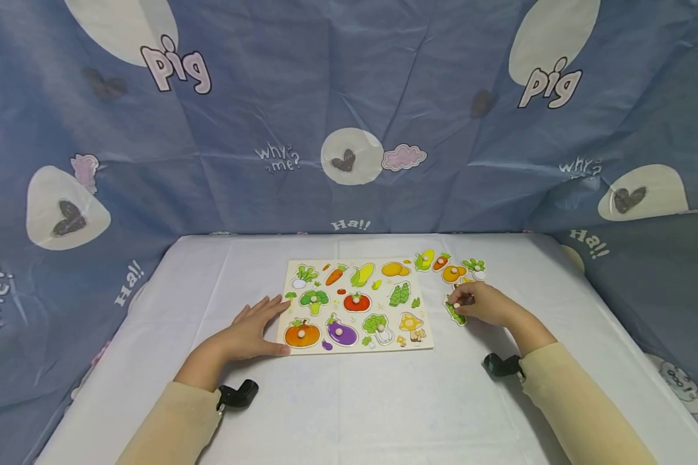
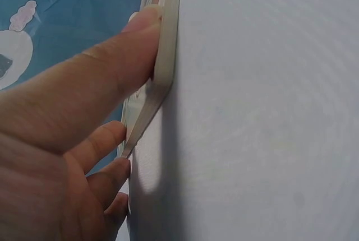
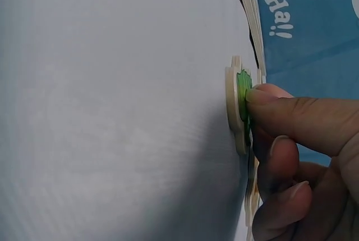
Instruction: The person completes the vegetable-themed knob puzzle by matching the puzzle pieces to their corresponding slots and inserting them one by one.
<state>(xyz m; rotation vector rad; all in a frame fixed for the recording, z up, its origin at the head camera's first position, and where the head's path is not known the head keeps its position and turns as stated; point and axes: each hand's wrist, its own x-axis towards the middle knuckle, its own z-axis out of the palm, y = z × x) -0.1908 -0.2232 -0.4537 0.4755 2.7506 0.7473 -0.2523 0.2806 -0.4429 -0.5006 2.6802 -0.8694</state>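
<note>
A wooden vegetable puzzle board (image 1: 320, 315) lies flat on the white-covered table. My left hand (image 1: 250, 330) rests at its left side, fingers spread; in the left wrist view the thumb (image 2: 106, 61) presses on the board's edge close to a corner. Beyond the board's right side, my right hand (image 1: 484, 303) pinches a green vegetable puzzle piece (image 1: 457, 316) between thumb and fingers. That green piece (image 3: 243, 98) appears edge-on in the right wrist view, its knob hidden by the fingertips.
Knobbed broccoli (image 1: 314, 301), tomato (image 1: 349, 303), pumpkin (image 1: 311, 334), eggplant (image 1: 349, 337) and leafy-green pieces (image 1: 375, 321) sit in the board. Loose corn (image 1: 424, 260), carrot (image 1: 441, 261), potato (image 1: 450, 274) and radish pieces (image 1: 475, 265) lie right of it. A patterned blue cloth (image 1: 267, 200) hangs behind.
</note>
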